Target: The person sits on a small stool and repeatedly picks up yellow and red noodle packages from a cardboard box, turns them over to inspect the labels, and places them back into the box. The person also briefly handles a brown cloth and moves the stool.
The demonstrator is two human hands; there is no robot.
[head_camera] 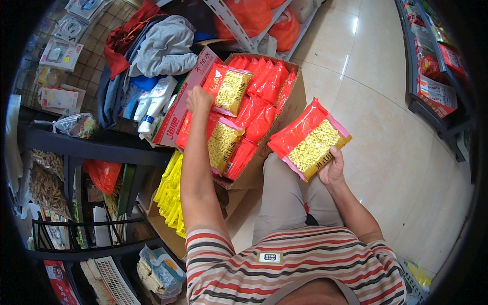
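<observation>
My right hand [332, 167] grips a red and gold packet of dried noodles [313, 145] by its lower edge, above my right knee. To the left stands an open cardboard box [284, 122] filled with rows of red packets [263, 78]. Two noodle packets lie face up on top, an upper one [230, 91] and a lower one [223, 143], the latter partly behind my left forearm. My left hand [199, 100] is curled at the left edge of the upper packet, beside the raised box flap [179, 110]. Its fingertips are hidden, so its hold cannot be told.
Yellow packets [169, 194] fill another carton below the box. White bottles [156, 99] and folded clothes [164, 45] crowd the left side. Dark shelving [95, 143] runs along the left. A stocked shelf [434, 68] stands across the tiled floor [381, 126] on the right.
</observation>
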